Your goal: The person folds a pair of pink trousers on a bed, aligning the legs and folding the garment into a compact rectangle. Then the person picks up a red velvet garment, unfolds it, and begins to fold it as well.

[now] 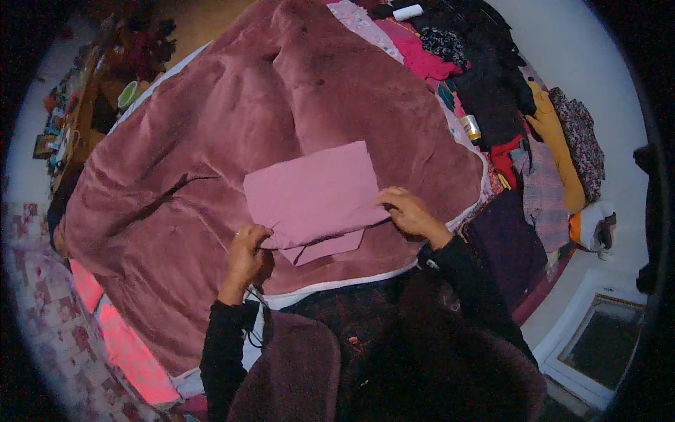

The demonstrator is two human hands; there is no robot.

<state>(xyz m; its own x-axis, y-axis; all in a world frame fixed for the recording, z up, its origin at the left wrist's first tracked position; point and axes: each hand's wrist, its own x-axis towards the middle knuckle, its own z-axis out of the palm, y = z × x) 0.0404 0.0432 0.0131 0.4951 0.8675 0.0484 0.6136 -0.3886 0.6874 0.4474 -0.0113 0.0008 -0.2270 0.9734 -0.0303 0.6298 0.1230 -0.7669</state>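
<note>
A pink cloth lies partly folded on a dusty-rose plush blanket. Its near edge is lifted and turned up, with a lower layer showing beneath. At the left end of that edge, my left hand pinches the fabric; a ring is on one finger. My right hand grips the right end of the same edge between thumb and fingers. Between my hands the edge runs slightly slanted, higher on the right.
Piled clothes run along the right side by the wall. Among them lie a small jar and a white roll. A green-lined bowl stands beyond the blanket's left edge. At lower right is a framed pane.
</note>
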